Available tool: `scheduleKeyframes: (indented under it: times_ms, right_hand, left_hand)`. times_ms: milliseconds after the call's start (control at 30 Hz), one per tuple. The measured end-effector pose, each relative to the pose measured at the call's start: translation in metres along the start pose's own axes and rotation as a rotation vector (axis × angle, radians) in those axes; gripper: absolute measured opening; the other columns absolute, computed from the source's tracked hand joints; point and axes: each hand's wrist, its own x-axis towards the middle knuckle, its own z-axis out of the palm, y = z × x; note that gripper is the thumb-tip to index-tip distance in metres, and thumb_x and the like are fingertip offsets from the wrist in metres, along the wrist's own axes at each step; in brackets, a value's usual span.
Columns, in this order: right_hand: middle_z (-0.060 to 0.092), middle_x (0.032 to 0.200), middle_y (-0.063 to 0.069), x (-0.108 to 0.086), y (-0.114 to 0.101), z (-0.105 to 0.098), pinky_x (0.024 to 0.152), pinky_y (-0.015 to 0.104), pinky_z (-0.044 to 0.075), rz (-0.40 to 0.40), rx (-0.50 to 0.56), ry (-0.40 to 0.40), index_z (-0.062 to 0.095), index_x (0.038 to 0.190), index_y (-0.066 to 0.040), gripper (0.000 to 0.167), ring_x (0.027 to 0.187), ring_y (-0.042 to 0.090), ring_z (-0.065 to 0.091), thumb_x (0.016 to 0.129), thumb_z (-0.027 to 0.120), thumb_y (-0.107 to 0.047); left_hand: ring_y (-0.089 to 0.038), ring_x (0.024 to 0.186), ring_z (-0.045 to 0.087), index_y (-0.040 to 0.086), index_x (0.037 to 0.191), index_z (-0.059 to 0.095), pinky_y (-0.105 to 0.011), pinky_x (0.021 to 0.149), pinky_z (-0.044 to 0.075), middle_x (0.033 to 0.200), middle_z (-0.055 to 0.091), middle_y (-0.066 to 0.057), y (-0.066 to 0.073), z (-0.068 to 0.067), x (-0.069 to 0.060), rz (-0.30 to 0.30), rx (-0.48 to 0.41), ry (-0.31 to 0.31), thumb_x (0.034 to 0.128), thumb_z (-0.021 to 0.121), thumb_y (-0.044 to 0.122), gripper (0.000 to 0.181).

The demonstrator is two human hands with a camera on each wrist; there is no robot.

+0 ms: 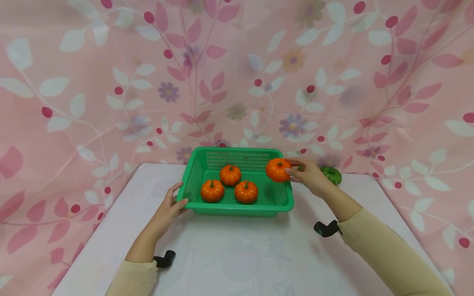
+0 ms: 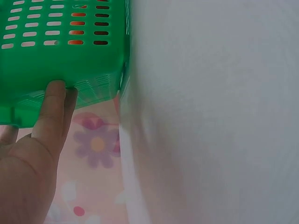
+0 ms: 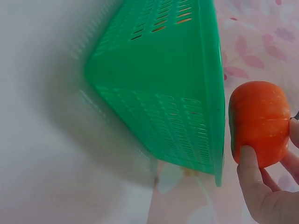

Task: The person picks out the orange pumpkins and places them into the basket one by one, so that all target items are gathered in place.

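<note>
A green plastic basket (image 1: 237,208) with slotted walls stands on the table, with several small orange pumpkins inside: one toward the back (image 1: 230,175), one at front left (image 1: 212,191) and one at front right (image 1: 246,192). At its left end my left hand (image 1: 168,211) holds the rim, fingers along the outer wall (image 2: 51,65). Over the basket's right rim, my right hand (image 1: 305,174) grips another orange pumpkin (image 1: 278,170) between thumb and fingers. The right wrist view shows this pumpkin (image 3: 259,122) raised above rim height, apart from the basket wall (image 3: 154,70).
Behind my right wrist lies a green pumpkin (image 1: 331,175), partly hidden by the arm. A bit of green also shows between the right fingers. White cloth covers the table (image 1: 237,255). A pink floral curtain (image 1: 237,82) hangs close behind the basket.
</note>
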Motion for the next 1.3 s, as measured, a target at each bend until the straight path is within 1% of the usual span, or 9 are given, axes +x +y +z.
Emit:
scheduleKeyframes:
  times_ms: [100, 300, 367, 467, 600, 733, 967, 1133, 1300]
  right_hand:
    - [0.038, 0.147, 0.027, 0.005, -0.002, 0.001, 0.099, 0.046, 0.05, 0.034, 0.021, -0.01, 0.042, 0.151, -0.003, 0.055, 0.125, 0.042, 0.05, 0.101, 0.062, -0.014]
    - [0.034, 0.151, 0.026, 0.014, -0.007, 0.004, 0.098, 0.043, 0.051, 0.105, 0.035, -0.023, 0.039, 0.152, -0.002, 0.056, 0.128, 0.042, 0.049, 0.101, 0.061, -0.014]
    - [0.034, 0.152, 0.026, 0.018, -0.009, 0.004, 0.099, 0.044, 0.051, 0.111, 0.024, -0.036, 0.039, 0.152, -0.001, 0.056, 0.129, 0.042, 0.049, 0.101, 0.061, -0.014]
    - [0.036, 0.151, 0.025, 0.023, -0.013, 0.004, 0.099, 0.045, 0.051, 0.107, -0.021, -0.056, 0.04, 0.151, -0.002, 0.055, 0.129, 0.041, 0.05, 0.101, 0.062, -0.016]
    - [0.037, 0.151, 0.024, 0.028, -0.019, 0.004, 0.1, 0.045, 0.051, 0.107, -0.067, -0.089, 0.041, 0.15, -0.004, 0.055, 0.13, 0.041, 0.05, 0.101, 0.062, -0.017]
    - [0.036, 0.151, 0.025, 0.035, -0.025, 0.006, 0.099, 0.045, 0.051, 0.125, -0.086, -0.127, 0.042, 0.15, -0.003, 0.054, 0.129, 0.041, 0.051, 0.102, 0.061, -0.017]
    - [0.035, 0.15, 0.027, 0.052, -0.032, 0.009, 0.099, 0.047, 0.052, 0.142, -0.098, -0.203, 0.045, 0.146, -0.001, 0.049, 0.125, 0.041, 0.054, 0.102, 0.061, -0.014]
    - [0.039, 0.148, 0.027, 0.065, -0.035, 0.011, 0.1, 0.05, 0.051, 0.168, -0.109, -0.235, 0.047, 0.145, -0.001, 0.047, 0.121, 0.04, 0.057, 0.101, 0.061, -0.013]
    - [0.043, 0.144, 0.027, 0.076, -0.039, 0.02, 0.097, 0.046, 0.054, 0.209, -0.127, -0.247, 0.048, 0.144, -0.001, 0.047, 0.118, 0.038, 0.058, 0.101, 0.061, -0.013]
  left_hand:
    - [-0.04, 0.136, 0.044, 0.028, 0.161, 0.008, -0.048, 0.112, 0.039, 0.153, 0.032, -0.027, 0.001, 0.0, -0.001, -0.006, -0.004, 0.003, 0.1057, 0.054, 0.027, 0.072]
    - [-0.039, 0.136, 0.044, 0.028, 0.161, 0.007, -0.047, 0.112, 0.039, 0.153, 0.033, -0.027, 0.001, 0.0, -0.001, -0.005, 0.005, 0.0, 0.106, 0.053, 0.027, 0.072]
    - [-0.039, 0.136, 0.044, 0.028, 0.161, 0.007, -0.047, 0.112, 0.039, 0.153, 0.032, -0.027, 0.001, 0.0, -0.001, -0.004, 0.007, -0.001, 0.1061, 0.053, 0.027, 0.072]
    - [-0.038, 0.135, 0.045, 0.028, 0.161, 0.007, -0.045, 0.111, 0.04, 0.152, 0.033, -0.027, 0.001, 0.0, -0.001, -0.003, 0.012, 0.001, 0.1062, 0.053, 0.027, 0.071]
    - [-0.033, 0.131, 0.049, 0.027, 0.161, 0.008, -0.042, 0.11, 0.043, 0.151, 0.036, -0.027, 0.0, 0.0, 0.0, -0.001, 0.017, 0.006, 0.1059, 0.053, 0.027, 0.071]
    - [-0.029, 0.129, 0.051, 0.026, 0.161, 0.008, -0.041, 0.109, 0.043, 0.151, 0.037, -0.027, 0.0, 0.0, 0.0, 0.001, 0.016, 0.009, 0.1057, 0.054, 0.028, 0.072]
    - [-0.036, 0.133, 0.047, 0.026, 0.161, 0.008, -0.043, 0.11, 0.042, 0.151, 0.035, -0.027, -0.001, -0.001, 0.0, 0.004, 0.013, 0.01, 0.1057, 0.054, 0.028, 0.072]
    - [-0.034, 0.132, 0.048, 0.026, 0.161, 0.008, -0.041, 0.109, 0.044, 0.151, 0.036, -0.027, -0.003, -0.001, 0.002, 0.007, 0.021, 0.002, 0.1063, 0.052, 0.026, 0.07]
    - [-0.035, 0.132, 0.048, 0.027, 0.161, 0.007, -0.044, 0.11, 0.042, 0.151, 0.035, -0.027, -0.003, -0.001, 0.001, 0.007, 0.017, -0.001, 0.106, 0.053, 0.027, 0.072]
